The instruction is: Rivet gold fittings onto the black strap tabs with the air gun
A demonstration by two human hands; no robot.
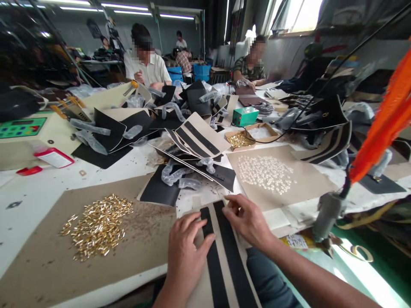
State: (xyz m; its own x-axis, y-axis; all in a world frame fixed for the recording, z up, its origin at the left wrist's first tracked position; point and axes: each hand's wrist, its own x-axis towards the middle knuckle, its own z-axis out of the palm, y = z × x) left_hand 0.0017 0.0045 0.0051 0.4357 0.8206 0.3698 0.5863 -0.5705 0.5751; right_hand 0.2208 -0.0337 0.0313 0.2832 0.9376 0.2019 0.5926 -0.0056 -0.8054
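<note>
Beige panel (224,269), with its long axis running from its far end at my right fingers (239,201) back toward my body, the far end leaning slightly to the left. Two black strips (233,256) follow that axis side by side, with a band of beige between them. The panel lies between and beneath my two hands, its far end by the near edge of the worktop (35,205).

Left hand (188,252): over the panel's left side, nearer to the left strip; the fingers lie bent across it, a fingertip and the thumb touching the strip, the thumb closer to my body. Right hand (253,222): nearer to the right strip, fingers curled at its far end, by the panel's upper right corner. Both hands touch the panel; whether either set of fingers pinches it from beneath I cannot tell.

Outward from the fingers: to the left of my left hand, gold-coloured fittings (99,224) heaped on a brown sheet (144,239); ahead of both hands, a loose pile of black and beige panels (205,134); beyond my right fingers and to their right, small pale pieces (266,173) spread on a second sheet (311,188).
</note>
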